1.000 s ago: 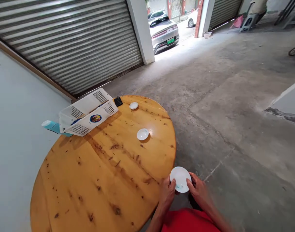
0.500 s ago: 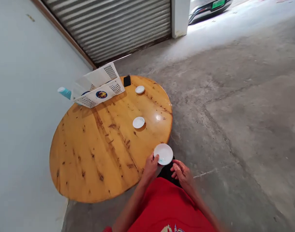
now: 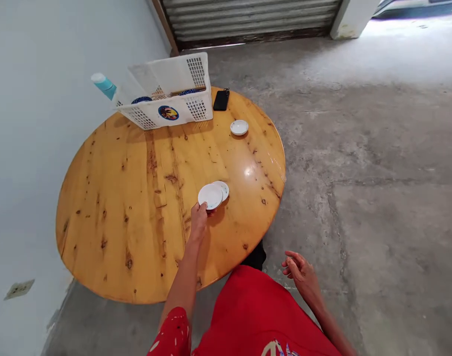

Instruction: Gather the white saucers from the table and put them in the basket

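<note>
My left hand (image 3: 199, 217) grips the near rim of a small white dish (image 3: 210, 196), thumb on top, over the middle-right of the round wooden table (image 3: 137, 198). That dish partly covers another white dish (image 3: 223, 189) on the table; whether the two touch I cannot tell. Farther back stands a third small white dish or short stack (image 3: 239, 127). My right hand (image 3: 299, 272) hangs off the table's near right side over the floor, fingers loosely curled and apart, holding nothing.
A white plastic basket (image 3: 170, 111) with blue-rimmed items inside stands at the table's back left. A blue bottle-like thing with a white top (image 3: 104, 85) is beside it, near the wall. A black phone (image 3: 221, 100) lies right of the basket. Concrete floor (image 3: 378, 148) extends to the right.
My left hand has carried its dish away from my body, over the dish on the table. My right hand has drawn apart to the right. The view has turned.
</note>
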`<act>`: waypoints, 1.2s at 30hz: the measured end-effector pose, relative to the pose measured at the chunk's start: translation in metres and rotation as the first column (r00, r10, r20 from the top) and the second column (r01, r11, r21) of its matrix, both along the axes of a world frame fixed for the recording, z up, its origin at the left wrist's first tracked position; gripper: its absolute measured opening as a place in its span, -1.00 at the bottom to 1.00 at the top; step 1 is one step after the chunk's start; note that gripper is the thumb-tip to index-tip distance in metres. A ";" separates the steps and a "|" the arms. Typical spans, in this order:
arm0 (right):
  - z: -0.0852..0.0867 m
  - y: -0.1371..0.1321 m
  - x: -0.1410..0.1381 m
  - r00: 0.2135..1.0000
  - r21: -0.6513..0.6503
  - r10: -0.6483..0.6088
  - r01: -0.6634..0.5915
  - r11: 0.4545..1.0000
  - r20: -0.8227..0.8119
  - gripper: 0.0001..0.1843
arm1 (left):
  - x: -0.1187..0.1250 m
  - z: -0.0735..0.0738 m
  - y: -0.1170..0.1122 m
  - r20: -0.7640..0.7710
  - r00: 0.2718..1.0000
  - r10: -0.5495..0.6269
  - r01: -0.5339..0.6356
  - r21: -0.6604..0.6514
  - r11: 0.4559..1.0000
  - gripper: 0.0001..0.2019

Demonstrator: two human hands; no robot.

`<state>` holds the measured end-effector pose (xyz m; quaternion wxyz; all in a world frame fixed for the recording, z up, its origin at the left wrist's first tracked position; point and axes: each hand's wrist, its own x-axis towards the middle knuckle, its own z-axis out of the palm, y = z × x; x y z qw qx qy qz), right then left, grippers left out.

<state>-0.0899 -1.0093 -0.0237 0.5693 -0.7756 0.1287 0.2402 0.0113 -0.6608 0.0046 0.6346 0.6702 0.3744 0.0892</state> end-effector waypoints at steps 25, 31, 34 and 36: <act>-0.001 -0.036 0.184 0.961 -0.054 0.276 -0.275 0.960 0.001 -0.47 | 0.054 0.010 -0.018 -0.680 0.715 0.163 0.332 0.535 0.777 -0.60; -0.004 -0.076 0.256 0.919 -0.052 0.394 -0.392 0.919 0.034 -0.48 | 0.065 -0.001 -0.035 -0.339 0.888 0.311 -0.236 0.243 0.941 -0.70; -0.006 -0.106 0.290 0.910 -0.062 0.412 -0.409 0.910 0.039 -0.47 | 0.074 -0.006 -0.050 -0.204 0.877 0.436 -0.423 0.105 0.900 -0.72; -0.009 -0.129 0.310 0.915 -0.074 0.400 -0.397 0.915 0.040 -0.46 | 0.082 -0.008 -0.063 -0.176 0.849 0.499 -0.497 0.059 0.866 -0.73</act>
